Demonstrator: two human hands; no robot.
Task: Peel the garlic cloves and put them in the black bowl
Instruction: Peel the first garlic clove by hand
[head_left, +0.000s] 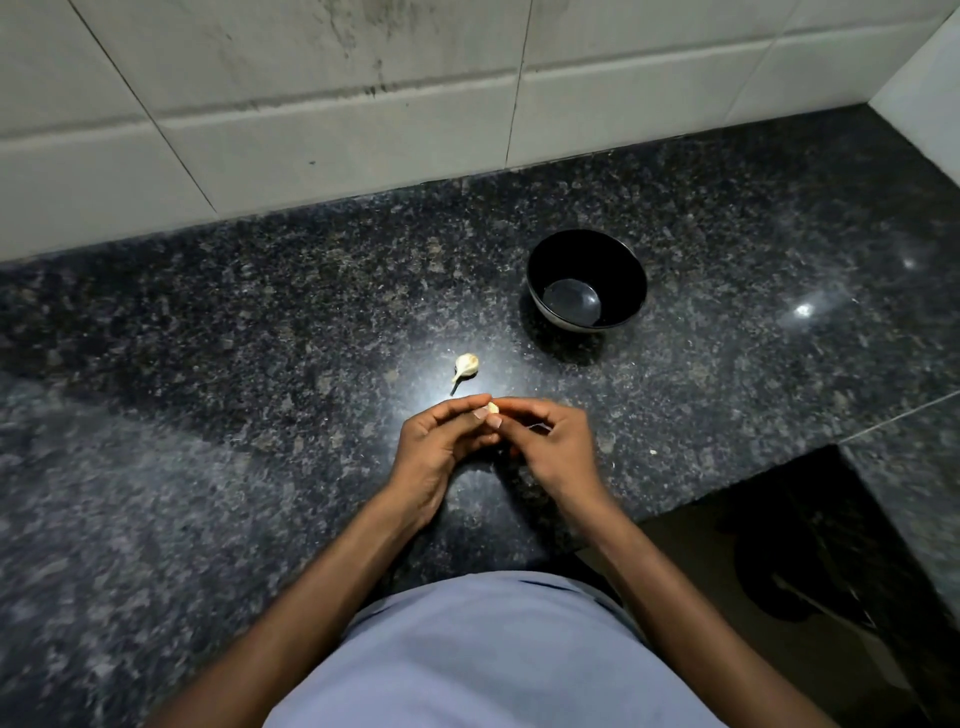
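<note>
Glossy black round bowl (587, 280) on the speckled granite counter (208, 364) holds nothing visible — left hand (441, 441) and right hand (550, 447) pinch one small pale garlic clove (492, 408) between fingertips, peeling apparently underway — another papery-skinned clove (465, 365) lies untouched just beyond.

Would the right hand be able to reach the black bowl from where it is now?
Probably yes: the right hand holds a garlic clove together with the left hand, and bare counter lies between it and the black bowl.
</note>
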